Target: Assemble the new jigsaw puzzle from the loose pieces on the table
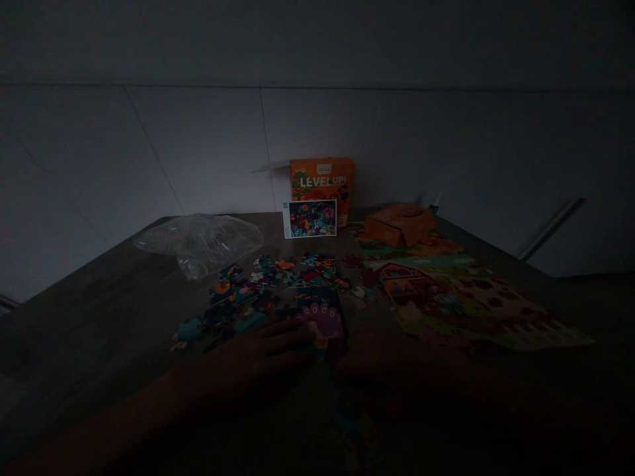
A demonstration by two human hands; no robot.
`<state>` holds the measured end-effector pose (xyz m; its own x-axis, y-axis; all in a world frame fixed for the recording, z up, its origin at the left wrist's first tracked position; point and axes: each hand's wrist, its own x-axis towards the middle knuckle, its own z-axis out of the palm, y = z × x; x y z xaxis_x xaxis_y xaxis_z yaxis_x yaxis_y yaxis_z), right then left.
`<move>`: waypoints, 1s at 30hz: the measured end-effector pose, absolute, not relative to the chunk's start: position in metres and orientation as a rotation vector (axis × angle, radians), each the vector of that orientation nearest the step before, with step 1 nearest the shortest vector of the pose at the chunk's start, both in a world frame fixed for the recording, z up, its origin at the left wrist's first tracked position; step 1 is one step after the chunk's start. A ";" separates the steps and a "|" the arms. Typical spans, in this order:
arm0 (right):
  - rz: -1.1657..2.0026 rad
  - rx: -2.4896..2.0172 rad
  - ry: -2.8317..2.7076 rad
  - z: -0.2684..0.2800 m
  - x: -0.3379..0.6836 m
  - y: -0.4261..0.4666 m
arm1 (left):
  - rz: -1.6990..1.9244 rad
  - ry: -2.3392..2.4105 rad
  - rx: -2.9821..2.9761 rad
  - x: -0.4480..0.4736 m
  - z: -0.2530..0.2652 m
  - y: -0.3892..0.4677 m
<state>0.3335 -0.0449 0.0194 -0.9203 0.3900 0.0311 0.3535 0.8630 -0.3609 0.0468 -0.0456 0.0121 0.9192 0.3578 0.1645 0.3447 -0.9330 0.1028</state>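
The view is very dark. My left hand lies low over the table with its fingers stretched out, the tips at the left edge of a joined purple jigsaw section with an octopus-like figure. Just right of that section is my right hand, whose fingers are lost in shadow; whether it holds anything cannot be made out. Loose jigsaw pieces spread beyond my left hand. Nearer to me, a dim strip of colourful puzzle pieces shows below my right hand.
A picture card leans before an orange "LEVEL UP!" box by the wall. Left of them lies a clear plastic bag. At right, a farm-scene puzzle covers the table, with an orange open box at its far end.
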 end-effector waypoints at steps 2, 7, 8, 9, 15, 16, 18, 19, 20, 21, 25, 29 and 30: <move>0.534 -0.581 -2.928 0.018 0.334 -0.045 | 0.262 0.553 3.003 0.047 0.012 -0.046; 0.495 -0.536 -2.915 0.016 0.335 -0.044 | 0.177 0.546 3.062 0.044 0.009 -0.044; 0.480 -0.507 -2.909 0.015 0.335 -0.043 | 0.171 0.545 3.079 0.042 0.009 -0.042; 0.466 -0.475 -2.897 0.014 0.335 -0.043 | 0.181 0.560 3.097 0.038 0.008 -0.039; 0.434 -0.468 -2.817 0.012 0.337 -0.042 | 0.351 1.326 3.022 0.001 0.009 -0.008; 0.433 -0.494 -2.819 0.011 0.337 -0.041 | 0.318 1.398 3.005 -0.005 0.009 -0.004; 0.436 -0.530 -2.825 0.010 0.338 -0.041 | 0.224 1.458 2.978 -0.012 0.011 0.001; 0.438 -0.536 -2.829 0.009 0.339 -0.040 | 0.185 1.454 2.971 -0.013 0.011 0.002; 0.436 -0.536 -2.830 0.008 0.340 -0.040 | 0.161 1.442 2.965 -0.014 0.011 0.003; 0.434 -0.534 -2.833 0.007 0.340 -0.040 | 0.156 1.430 2.964 -0.013 0.011 0.002; 0.419 -0.551 -2.807 0.006 0.343 -0.041 | 0.147 1.445 2.960 -0.008 0.010 -0.004; 0.409 -0.582 -2.781 0.007 0.344 -0.043 | 0.117 1.470 2.936 -0.006 0.010 -0.008; 0.409 -0.590 -2.776 0.007 0.344 -0.043 | 0.123 1.465 2.930 -0.006 0.010 -0.009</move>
<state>0.3445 -0.0431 0.0070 -0.8796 0.4295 0.2044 0.3524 0.8771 -0.3264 -0.0059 -0.0088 0.0096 0.5995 0.7901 0.1276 0.8003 -0.5930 -0.0881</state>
